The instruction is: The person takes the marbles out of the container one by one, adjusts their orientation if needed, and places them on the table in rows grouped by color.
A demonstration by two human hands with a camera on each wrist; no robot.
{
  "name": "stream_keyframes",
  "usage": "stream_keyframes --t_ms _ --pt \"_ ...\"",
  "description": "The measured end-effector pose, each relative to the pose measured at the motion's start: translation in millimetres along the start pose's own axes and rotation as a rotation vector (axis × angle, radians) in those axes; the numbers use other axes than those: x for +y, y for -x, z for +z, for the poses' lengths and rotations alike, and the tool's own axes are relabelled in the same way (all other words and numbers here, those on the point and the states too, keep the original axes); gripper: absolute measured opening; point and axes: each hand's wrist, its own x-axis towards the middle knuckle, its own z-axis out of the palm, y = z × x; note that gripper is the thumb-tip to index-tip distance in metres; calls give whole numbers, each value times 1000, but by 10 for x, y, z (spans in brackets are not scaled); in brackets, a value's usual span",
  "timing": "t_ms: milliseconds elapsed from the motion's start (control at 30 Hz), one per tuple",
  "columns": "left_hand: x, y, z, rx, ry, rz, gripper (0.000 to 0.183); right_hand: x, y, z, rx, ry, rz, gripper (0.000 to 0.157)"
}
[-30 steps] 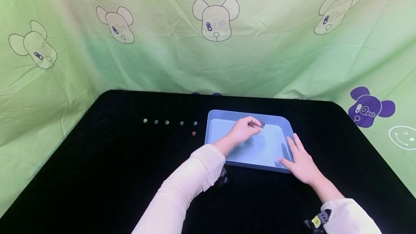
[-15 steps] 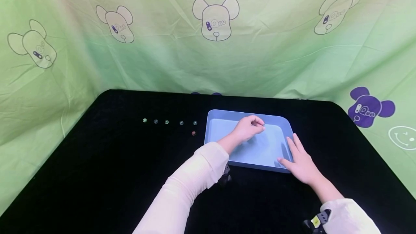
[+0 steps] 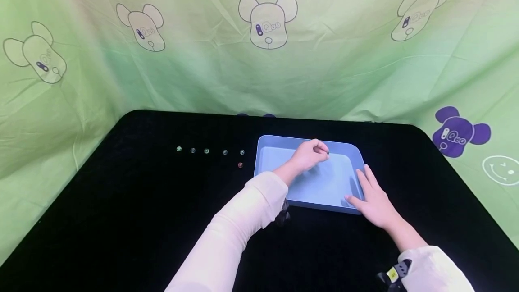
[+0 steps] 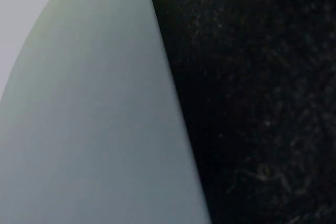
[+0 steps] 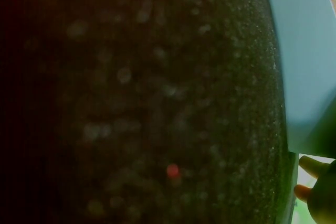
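A blue tray [image 3: 330, 188] lies on the black table in the head view. Above its far part is my left hand [image 3: 306, 156], reaching across it with thumb and fingers bent together. A small dark glassy piece [image 3: 327, 152] shows at the fingertips, mostly covered by them. My right hand [image 3: 375, 202] rests on the tray's right front corner, fingers straight and spread along the rim, thumb over the inside. In the left wrist view only the tray's outer wall [image 4: 100, 119] appears. Two right fingertips [image 5: 313, 166] show beside the tray [image 5: 310, 61] in the right wrist view.
Left of the tray, several small round glassy pieces [image 3: 206, 151] form a row on the black tabletop [image 3: 142, 202]. A red one [image 3: 240, 165] sits just in front of the row's right end. A green printed curtain [image 3: 202, 75] hangs behind the table.
My left hand has shifted slightly forward and right over the tray, and its fingers now cover more of the small piece. The right hand stays on the tray corner.
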Motion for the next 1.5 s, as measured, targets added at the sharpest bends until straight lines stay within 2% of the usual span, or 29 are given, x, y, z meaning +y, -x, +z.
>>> stream_keyframes --t_ms 300,533,767,1033,1500 --pt "-22 -63 0 28 -10 -31 10 -1 -12 -10 -19 -4 8 74" --pt "-59 -140 14 14 -58 -56 10 1 -1 -16 -19 3 12 74" --pt "-98 -220 6 7 -152 -27 9 8 -3 -17 -15 2 3 74" --pt "-122 -246 11 -17 -263 20 8 12 -3 -18 -2 8 1 73" --pt "-210 -343 90 -45 -453 3 5 8 -8 -4 0 7 9 74"
